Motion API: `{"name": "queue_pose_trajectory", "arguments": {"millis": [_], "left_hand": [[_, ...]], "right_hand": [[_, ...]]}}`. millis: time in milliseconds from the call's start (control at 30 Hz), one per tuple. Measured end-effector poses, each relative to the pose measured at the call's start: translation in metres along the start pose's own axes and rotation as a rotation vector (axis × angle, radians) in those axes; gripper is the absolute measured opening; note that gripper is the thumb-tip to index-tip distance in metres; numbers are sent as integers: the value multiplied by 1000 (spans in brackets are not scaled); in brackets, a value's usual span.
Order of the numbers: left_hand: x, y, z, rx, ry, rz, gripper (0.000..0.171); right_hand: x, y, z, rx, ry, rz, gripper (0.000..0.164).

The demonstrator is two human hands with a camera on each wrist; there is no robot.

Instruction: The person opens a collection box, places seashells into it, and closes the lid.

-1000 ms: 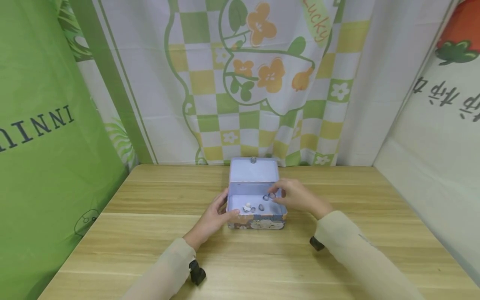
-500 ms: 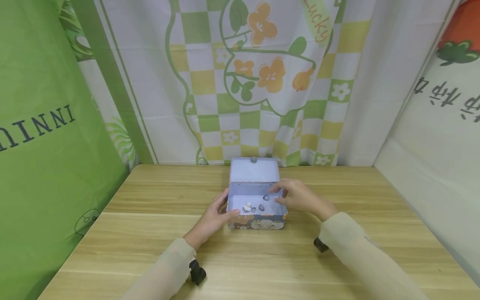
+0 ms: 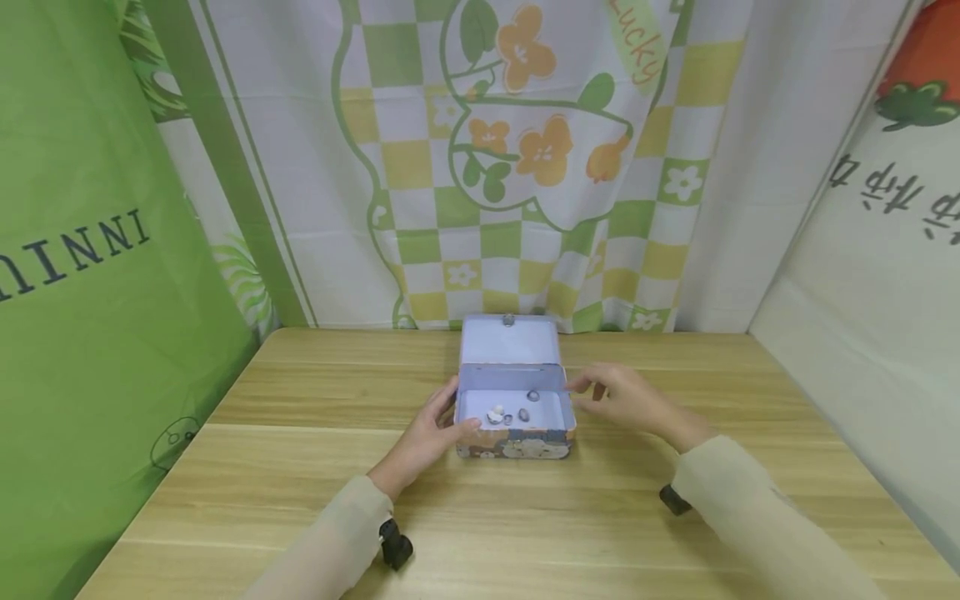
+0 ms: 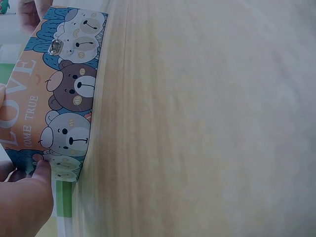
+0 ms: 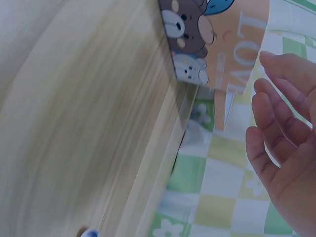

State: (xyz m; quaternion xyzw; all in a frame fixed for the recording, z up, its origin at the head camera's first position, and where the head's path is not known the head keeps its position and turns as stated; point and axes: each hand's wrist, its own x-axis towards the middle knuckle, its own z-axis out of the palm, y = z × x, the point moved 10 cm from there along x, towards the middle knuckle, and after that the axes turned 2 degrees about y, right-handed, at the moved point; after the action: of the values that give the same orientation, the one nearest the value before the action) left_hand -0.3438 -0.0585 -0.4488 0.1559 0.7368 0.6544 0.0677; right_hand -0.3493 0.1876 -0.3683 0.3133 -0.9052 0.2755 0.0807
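A small hinged tin box [image 3: 513,448] with bears printed on its front stands with its lid [image 3: 510,340] raised. Inside, toward the front, lie several small silvery trinkets [image 3: 523,414], some ring-shaped; another ring-like piece [image 3: 533,396] sits farther back. My left hand [image 3: 422,440] holds the box's left side, thumb over the front rim and fingers along the outer wall. On the opposite side my right hand [image 3: 633,407] has its fingertips close to the right rim, fingers bent. The right wrist view shows no thing at these fingers [image 5: 266,111]; its thumb is hidden, so I cannot tell whether it pinches a trinket.
The box is on a wooden table [image 3: 360,379], near its back edge. A checkered curtain [image 3: 495,242] hangs just behind, with a green cloth [image 3: 90,333] on the left and a pale cloth [image 3: 855,333] on the right.
My right hand has drawn back rightward from inside the box to beside its right rim. A ring-like piece seen between its fingertips earlier no longer shows. My left hand stays in place.
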Motion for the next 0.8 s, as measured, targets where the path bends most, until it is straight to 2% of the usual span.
{"name": "queue_pose_trajectory", "arguments": {"millis": [167,267,467,800], "left_hand": [[1,0,0,-2,-4,4,82],[1,1,0,1,-9,19,81],[-1,2,1,-16,-12,13,82],[1,2,1,-20,-16,29,81]], "right_hand": [[-13,5,-9,-9,12,-46,22],[-22,11,-13,-6,-7,-34,23],[-43,32,-22,22,-47,92,24],[-72,58,-32,-34,-55,166,25]]}}
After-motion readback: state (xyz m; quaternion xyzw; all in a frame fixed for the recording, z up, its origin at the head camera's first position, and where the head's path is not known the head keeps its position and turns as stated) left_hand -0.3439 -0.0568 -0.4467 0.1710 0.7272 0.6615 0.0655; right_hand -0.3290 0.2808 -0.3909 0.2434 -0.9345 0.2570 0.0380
